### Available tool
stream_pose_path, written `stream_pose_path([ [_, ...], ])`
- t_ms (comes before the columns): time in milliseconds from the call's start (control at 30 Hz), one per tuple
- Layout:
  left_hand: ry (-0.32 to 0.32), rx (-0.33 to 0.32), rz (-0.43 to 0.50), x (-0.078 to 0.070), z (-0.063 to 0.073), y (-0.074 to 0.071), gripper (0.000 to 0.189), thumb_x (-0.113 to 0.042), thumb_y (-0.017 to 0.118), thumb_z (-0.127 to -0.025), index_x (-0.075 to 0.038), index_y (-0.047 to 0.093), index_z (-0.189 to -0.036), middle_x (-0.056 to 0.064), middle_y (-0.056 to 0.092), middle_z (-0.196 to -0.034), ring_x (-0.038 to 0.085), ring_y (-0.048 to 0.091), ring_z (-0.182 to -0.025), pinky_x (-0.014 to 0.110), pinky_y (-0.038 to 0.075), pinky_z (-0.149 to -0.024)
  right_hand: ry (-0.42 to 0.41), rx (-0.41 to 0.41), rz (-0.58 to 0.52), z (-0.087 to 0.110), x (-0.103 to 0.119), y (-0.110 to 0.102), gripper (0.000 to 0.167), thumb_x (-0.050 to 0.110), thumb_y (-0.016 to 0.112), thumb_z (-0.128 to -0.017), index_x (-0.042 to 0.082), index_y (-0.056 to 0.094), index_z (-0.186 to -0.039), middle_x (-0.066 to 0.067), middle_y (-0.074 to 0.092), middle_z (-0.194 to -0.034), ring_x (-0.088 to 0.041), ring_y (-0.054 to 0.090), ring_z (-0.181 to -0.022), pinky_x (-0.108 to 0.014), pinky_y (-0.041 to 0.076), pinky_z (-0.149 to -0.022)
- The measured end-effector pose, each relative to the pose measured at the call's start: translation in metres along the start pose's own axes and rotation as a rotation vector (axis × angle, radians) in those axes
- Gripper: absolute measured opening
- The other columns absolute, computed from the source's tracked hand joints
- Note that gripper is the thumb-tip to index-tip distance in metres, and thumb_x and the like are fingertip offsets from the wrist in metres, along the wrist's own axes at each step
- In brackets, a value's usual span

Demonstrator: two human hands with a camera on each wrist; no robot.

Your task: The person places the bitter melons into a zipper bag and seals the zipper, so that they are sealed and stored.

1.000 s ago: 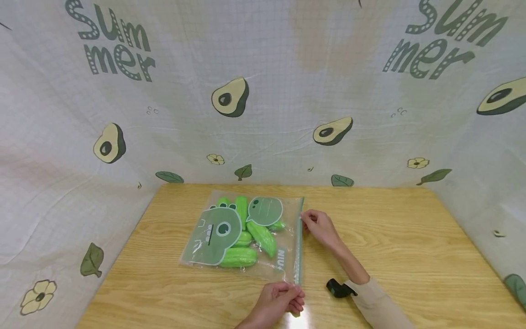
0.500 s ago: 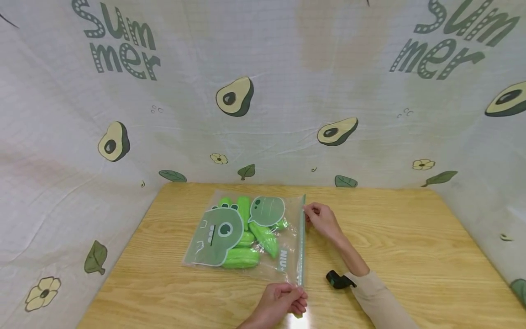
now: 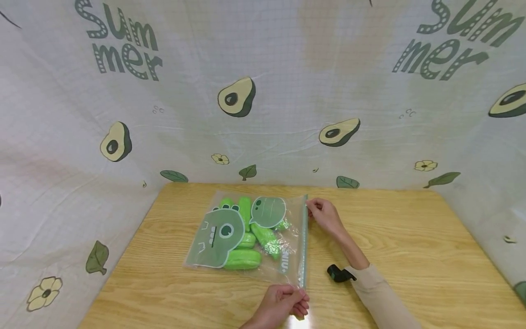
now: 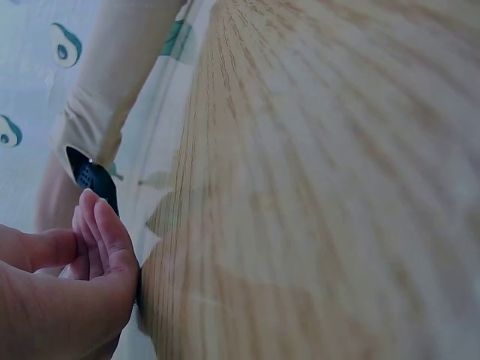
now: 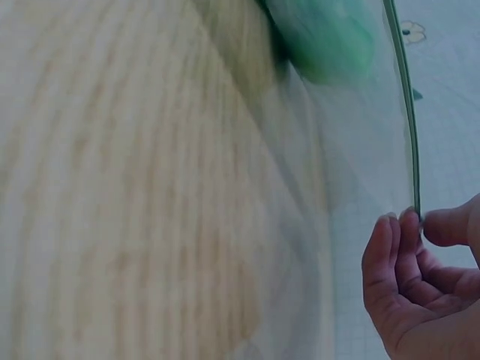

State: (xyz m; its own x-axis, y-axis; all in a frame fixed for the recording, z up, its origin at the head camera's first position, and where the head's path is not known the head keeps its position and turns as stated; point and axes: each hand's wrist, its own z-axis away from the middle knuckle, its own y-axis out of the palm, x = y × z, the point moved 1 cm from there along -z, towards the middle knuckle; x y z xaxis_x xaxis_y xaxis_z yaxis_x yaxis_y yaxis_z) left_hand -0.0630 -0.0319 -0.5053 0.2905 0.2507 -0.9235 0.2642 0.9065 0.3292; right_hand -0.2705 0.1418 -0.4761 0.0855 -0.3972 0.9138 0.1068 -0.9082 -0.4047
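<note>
A clear zip bag (image 3: 293, 237) with a green monster print lies flat on the wooden table. Several bright green, cucumber-like pieces (image 3: 243, 259) are inside it, partly covered by the print. Along its right side runs a green zip strip (image 3: 304, 246). My left hand (image 3: 279, 304) pinches the strip's near end between thumb and fingers. At the far end, my right hand (image 3: 326, 217) pinches the strip close to the corner. The right wrist view shows the thumb and fingertips meeting on the green strip (image 5: 409, 97). In the left wrist view, the bag is not visible beside the hand (image 4: 82, 292).
The wooden table (image 3: 402, 256) extends to the right of the bag. Behind and at both sides hangs a pale cloth (image 3: 279, 91) printed with avocados and leaves. A small black device (image 3: 339, 274) sits at the right sleeve cuff (image 3: 367, 276).
My right hand has slid away from me along the zip strip to its far corner. My left hand keeps its hold at the near end. The head view has shifted slightly.
</note>
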Motion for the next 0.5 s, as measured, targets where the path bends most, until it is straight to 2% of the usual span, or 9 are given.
stream_pose_path([
  [300,-0.004,-0.001,-0.012,0.003,0.000,0.001,0.032,-0.004,0.055,-0.103,0.028,0.060,-0.102,0.012,0.072,-0.083,0.006,0.064,-0.063,0.016,0.055,-0.061,-0.020,0.001,0.020,-0.011,0.005,-0.005,0.035,0.025,0.052,-0.109,-0.006,0.068,-0.108,-0.014,0.069,-0.091,-0.029,0.067,-0.087,-0.040,0.060,-0.080],
  [500,-0.012,-0.013,-0.015,0.003,0.000,0.002,0.031,-0.003,0.055,-0.103,0.028,0.060,-0.102,0.007,0.071,-0.080,0.006,0.064,-0.063,0.016,0.055,-0.061,-0.029,-0.002,0.022,-0.016,0.007,-0.006,0.034,0.026,0.053,-0.108,-0.005,0.069,-0.108,-0.011,0.070,-0.089,-0.029,0.068,-0.086,-0.039,0.061,-0.079],
])
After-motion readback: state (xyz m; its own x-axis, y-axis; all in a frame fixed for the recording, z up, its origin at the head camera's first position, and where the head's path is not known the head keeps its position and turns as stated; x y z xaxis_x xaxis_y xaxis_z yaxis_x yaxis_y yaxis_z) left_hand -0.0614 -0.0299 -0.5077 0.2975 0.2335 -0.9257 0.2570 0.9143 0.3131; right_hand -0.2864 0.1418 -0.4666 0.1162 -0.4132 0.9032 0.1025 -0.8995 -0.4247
